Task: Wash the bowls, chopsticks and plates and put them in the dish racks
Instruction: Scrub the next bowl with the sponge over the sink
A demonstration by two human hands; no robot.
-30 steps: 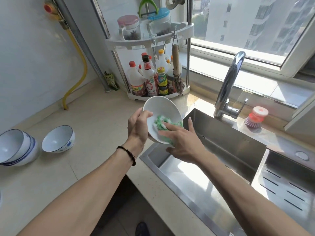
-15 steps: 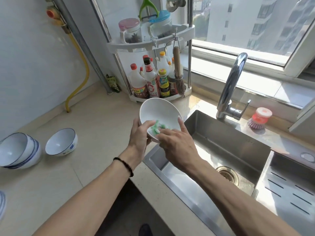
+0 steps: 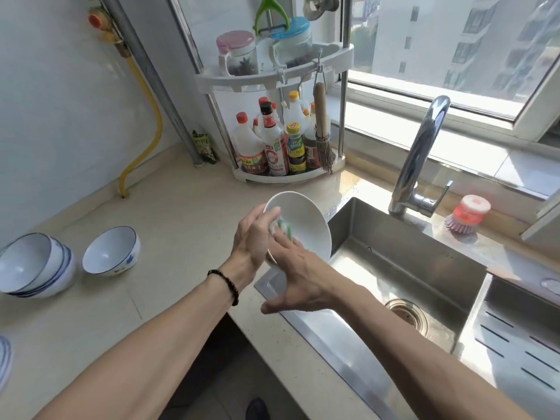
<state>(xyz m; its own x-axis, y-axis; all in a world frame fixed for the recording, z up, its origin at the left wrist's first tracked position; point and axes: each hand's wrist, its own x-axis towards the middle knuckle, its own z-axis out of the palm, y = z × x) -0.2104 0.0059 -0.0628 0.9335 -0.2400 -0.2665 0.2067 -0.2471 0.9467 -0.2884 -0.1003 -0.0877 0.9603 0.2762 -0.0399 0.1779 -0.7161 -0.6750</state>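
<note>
Bowl in hand: a white bowl (image 3: pixel 306 225), tilted on edge, its hollow facing the person, held in the air over the near left corner of the sink (image 3: pixel 409 268).
Sponge: a green sponge (image 3: pixel 283 228) lies against the bowl's inner wall, near the left rim.
How it will handle: likely stiff, breakable ceramic, fairly light, and slippery if soapy; best held at the rim with a thumb inside and fingers behind.
Left grip: the left hand (image 3: pixel 253 234) pinches the bowl's left rim, its thumb over the edge beside the sponge.
Right grip: the right hand (image 3: pixel 298 281) is spread, fingertips pressing the sponge into the bowl from below; thumb stretched out clear of it.
Bowl to grips: the bowl stands between both hands, touching each, and rises above them.
Waiting: a single blue-rimmed bowl (image 3: pixel 111 250) and a stack of bowls (image 3: pixel 36 268) stand on the table (image 3: pixel 169 213), well apart to the left.
Further out: the faucet (image 3: pixel 421 159) behind the sink, a dish brush (image 3: pixel 468 213) beside it.
</note>
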